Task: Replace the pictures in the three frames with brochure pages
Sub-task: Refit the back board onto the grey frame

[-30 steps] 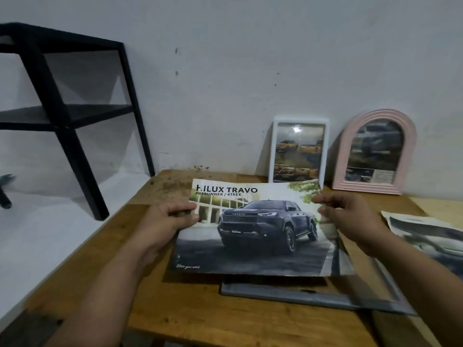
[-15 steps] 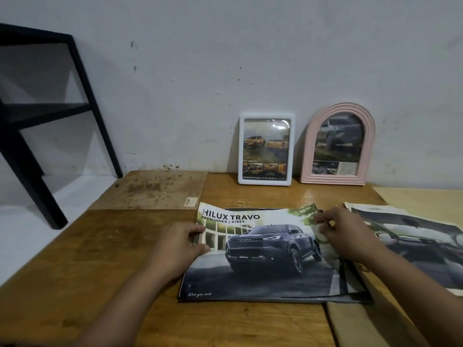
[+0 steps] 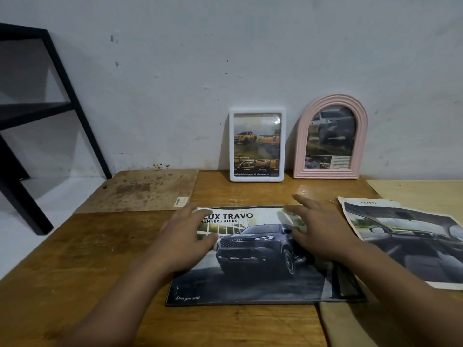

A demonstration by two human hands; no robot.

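Brochure page [image 3: 253, 259] lies flat on a dark frame [image 3: 348, 286] mid-table, left hand [image 3: 185, 236] and right hand [image 3: 323, 231] over it, fingers straight and spread. Around them: wooden table [image 3: 87, 259], white frame [image 3: 257, 145] and pink arched frame [image 3: 330, 136] leaning against the scuffed wall [image 3: 225, 58].

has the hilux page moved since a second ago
Yes. The Hilux page, earlier held tilted above the dark frame, now lies flat on it, both hands open over it.

I see a white frame [image 3: 257, 145] beside a ribbed pink arched frame [image 3: 330, 136] at centre right. Lower centre, my brochure page [image 3: 253, 256] shows a dark grey truck.
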